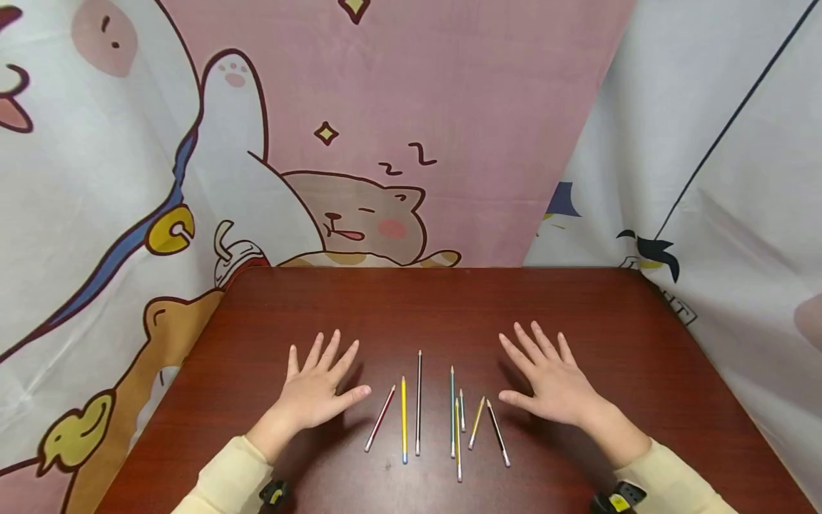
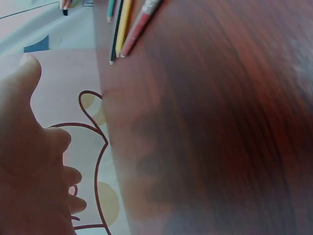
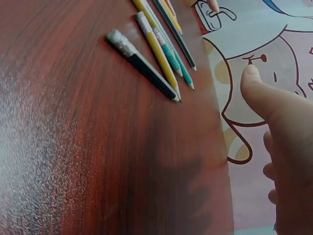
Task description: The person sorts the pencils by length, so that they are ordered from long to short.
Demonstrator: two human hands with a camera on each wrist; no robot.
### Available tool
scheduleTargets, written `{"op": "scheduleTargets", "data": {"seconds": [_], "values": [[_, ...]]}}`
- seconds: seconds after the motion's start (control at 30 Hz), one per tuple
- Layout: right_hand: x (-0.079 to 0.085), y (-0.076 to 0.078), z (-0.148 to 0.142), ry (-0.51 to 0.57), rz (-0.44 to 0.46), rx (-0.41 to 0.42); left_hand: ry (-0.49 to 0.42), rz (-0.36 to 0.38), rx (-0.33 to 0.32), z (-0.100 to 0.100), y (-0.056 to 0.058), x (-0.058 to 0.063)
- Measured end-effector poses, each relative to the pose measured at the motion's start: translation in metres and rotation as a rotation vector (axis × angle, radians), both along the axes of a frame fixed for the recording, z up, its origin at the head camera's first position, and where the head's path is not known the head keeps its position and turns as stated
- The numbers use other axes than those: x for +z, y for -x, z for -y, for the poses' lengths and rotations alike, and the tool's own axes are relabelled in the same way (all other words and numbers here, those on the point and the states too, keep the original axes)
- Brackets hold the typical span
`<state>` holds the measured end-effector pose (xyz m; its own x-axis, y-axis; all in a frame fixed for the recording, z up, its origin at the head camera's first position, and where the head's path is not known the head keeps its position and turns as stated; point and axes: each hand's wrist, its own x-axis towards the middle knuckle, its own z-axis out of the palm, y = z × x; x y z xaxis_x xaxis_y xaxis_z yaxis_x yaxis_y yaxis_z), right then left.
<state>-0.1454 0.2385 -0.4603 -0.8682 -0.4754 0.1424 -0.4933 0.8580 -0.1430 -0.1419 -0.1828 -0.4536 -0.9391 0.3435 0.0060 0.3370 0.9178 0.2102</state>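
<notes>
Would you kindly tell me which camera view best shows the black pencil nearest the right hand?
The right wrist view: the black pencil appears large there, uncovered from eraser to tip. The head view shows it whole but much smaller; the left wrist view does not appear to show it.

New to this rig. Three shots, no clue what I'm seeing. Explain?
No robot here: these are a person's bare left hand and right hand. The wide picture comes from a camera worn on the head, looking forward and down. The other two come from a camera on each wrist, looking along that hand's work.

Eight pencils of mixed lengths and colours lie on the reddish-brown table, between the hands. Behind it hangs a cartoon-printed cloth. Nothing is held: both hands have their fingers spread, clear of the pencils.
</notes>
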Motion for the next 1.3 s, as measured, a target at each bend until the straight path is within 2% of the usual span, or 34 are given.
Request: {"op": "scheduleTargets", "data": {"seconds": [0.2, 0.33, 0.53, 0.63, 0.83, 1.03, 1.3], "values": [[-0.007, 0.001, 0.001, 0.115, -0.079, 0.071, -0.024, -0.016, -0.004, -0.005, -0.002, 0.005], [-0.012, 0.001, 0.005, 0.173, -0.134, 0.105, -0.061, -0.050, -0.013, -0.009, -0.003, 0.003], [-0.018, -0.004, 0.014, 0.245, -0.061, 0.066, -0.084, -0.105, -0.020, -0.017, -0.003, -0.007], [-0.021, -0.007, 0.019, 0.266, -0.038, 0.046, -0.123, -0.141, -0.032, -0.021, -0.004, -0.011], [-0.028, -0.010, 0.028, 0.309, -0.054, 0.055, -0.221, -0.179, -0.049, -0.030, -0.005, -0.016], [-0.031, -0.010, 0.036, 0.343, -0.085, 0.091, -0.327, -0.162, -0.052, -0.041, -0.007, -0.019], [-0.035, -0.012, 0.048, 0.422, -0.069, 0.094, -0.412, -0.205, -0.046, -0.058, -0.011, -0.024]]}}
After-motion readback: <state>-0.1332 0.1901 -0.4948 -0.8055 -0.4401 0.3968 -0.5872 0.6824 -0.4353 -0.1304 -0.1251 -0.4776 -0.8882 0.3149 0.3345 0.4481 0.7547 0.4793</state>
